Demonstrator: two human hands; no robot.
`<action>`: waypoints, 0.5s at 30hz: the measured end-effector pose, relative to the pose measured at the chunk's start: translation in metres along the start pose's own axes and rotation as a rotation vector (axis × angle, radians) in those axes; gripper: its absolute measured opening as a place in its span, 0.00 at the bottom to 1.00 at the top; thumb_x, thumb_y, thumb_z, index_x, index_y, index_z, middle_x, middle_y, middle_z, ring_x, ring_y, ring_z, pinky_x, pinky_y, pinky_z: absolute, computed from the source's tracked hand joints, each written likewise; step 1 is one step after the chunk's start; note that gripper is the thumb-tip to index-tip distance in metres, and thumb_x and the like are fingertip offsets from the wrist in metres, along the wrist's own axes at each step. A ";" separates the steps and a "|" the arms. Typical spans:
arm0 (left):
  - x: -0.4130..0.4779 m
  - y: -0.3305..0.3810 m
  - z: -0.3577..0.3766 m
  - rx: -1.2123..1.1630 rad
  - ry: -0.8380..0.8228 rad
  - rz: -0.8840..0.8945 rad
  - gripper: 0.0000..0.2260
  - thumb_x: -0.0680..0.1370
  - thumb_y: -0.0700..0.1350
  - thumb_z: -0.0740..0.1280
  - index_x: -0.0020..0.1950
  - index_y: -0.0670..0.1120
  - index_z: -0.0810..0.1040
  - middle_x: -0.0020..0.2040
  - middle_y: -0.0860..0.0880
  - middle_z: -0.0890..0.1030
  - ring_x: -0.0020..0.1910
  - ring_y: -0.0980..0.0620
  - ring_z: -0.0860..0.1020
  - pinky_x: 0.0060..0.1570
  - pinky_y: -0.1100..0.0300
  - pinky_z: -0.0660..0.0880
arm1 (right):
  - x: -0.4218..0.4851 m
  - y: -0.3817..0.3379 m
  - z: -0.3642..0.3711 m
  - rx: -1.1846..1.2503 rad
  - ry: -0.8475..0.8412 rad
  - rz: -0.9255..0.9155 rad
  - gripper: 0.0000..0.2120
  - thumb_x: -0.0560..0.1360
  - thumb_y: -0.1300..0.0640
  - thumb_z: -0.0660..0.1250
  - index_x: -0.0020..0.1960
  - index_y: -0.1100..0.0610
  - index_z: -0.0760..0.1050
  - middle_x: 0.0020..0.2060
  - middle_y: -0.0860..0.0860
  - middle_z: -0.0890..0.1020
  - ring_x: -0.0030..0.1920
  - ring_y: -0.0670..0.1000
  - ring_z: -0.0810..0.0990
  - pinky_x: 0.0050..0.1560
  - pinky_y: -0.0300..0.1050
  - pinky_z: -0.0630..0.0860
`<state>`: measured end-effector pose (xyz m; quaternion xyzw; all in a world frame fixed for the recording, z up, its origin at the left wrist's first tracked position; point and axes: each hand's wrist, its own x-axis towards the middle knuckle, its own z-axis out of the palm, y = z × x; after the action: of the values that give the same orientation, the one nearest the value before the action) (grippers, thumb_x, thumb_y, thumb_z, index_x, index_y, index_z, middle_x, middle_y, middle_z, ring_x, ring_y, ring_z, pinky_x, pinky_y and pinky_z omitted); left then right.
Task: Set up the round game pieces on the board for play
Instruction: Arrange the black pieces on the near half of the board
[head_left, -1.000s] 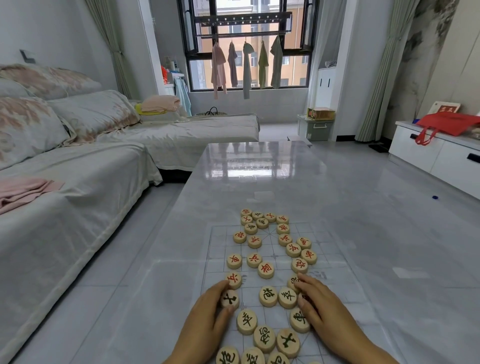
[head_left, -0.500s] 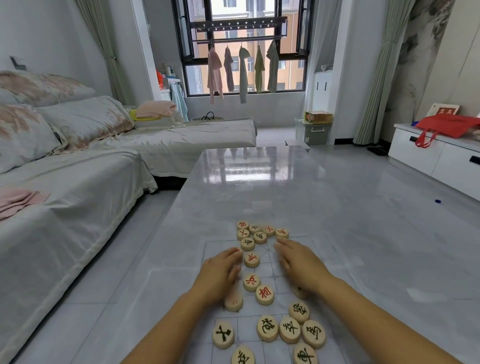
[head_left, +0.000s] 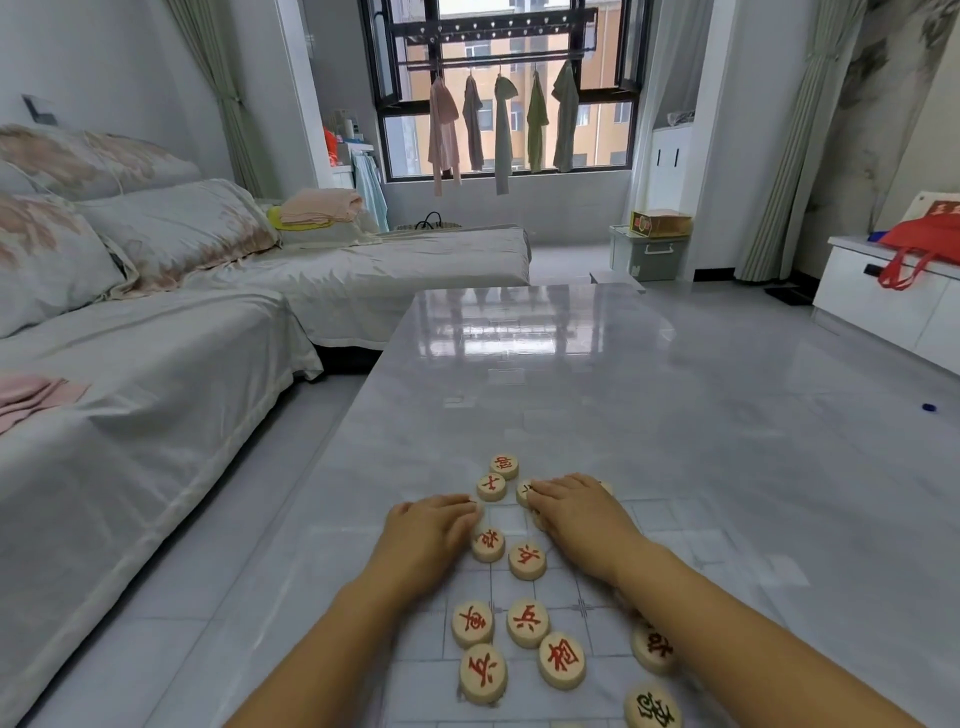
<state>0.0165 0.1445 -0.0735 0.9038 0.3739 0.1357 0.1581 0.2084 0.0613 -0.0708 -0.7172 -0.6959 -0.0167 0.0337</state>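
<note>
Round wooden game pieces lie scattered on a pale grid board (head_left: 675, 525) on the glossy grey table. Two red-marked pieces (head_left: 504, 466) (head_left: 491, 487) sit at the board's far edge. My left hand (head_left: 431, 530) lies palm down at the far left of the board, fingers stretched forward beside a red piece (head_left: 488, 544). My right hand (head_left: 576, 512) rests flat over pieces at the far edge; one piece (head_left: 522, 492) peeks out under its fingertips. More red pieces (head_left: 528, 622) lie between my forearms, and a black-marked piece (head_left: 652, 709) sits near the bottom right.
The long table (head_left: 545, 374) stretches away ahead. A covered sofa (head_left: 156, 374) runs along the left, close to the table's left edge. A white cabinet (head_left: 893, 301) with a red bag stands at the right. A storage box (head_left: 647, 254) sits by the window.
Both hands have moved away from me, from the near black pieces up to the far end of the board among the red pieces. The camera has followed forward.
</note>
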 end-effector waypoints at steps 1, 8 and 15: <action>-0.005 -0.009 -0.005 -0.025 0.012 -0.042 0.16 0.81 0.53 0.53 0.66 0.55 0.72 0.70 0.57 0.70 0.69 0.57 0.67 0.69 0.55 0.59 | -0.008 -0.002 0.001 -0.010 0.013 -0.020 0.21 0.81 0.57 0.50 0.73 0.53 0.59 0.74 0.50 0.63 0.73 0.51 0.60 0.72 0.46 0.52; -0.066 -0.017 -0.016 -0.135 0.041 -0.101 0.16 0.81 0.48 0.56 0.68 0.51 0.71 0.71 0.53 0.69 0.70 0.55 0.67 0.71 0.58 0.61 | -0.068 -0.024 -0.006 0.069 -0.016 -0.031 0.20 0.81 0.54 0.51 0.73 0.52 0.60 0.74 0.47 0.63 0.69 0.51 0.63 0.67 0.46 0.63; -0.131 0.002 -0.018 -0.123 0.019 -0.051 0.18 0.79 0.49 0.59 0.70 0.51 0.68 0.72 0.55 0.67 0.69 0.57 0.66 0.68 0.65 0.60 | -0.109 -0.045 -0.022 0.028 -0.031 0.027 0.18 0.80 0.52 0.53 0.67 0.54 0.69 0.68 0.50 0.71 0.66 0.52 0.67 0.64 0.47 0.66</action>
<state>-0.0785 0.0527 -0.0728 0.8812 0.3893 0.1630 0.2131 0.1609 -0.0481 -0.0556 -0.7260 -0.6869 0.0048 0.0332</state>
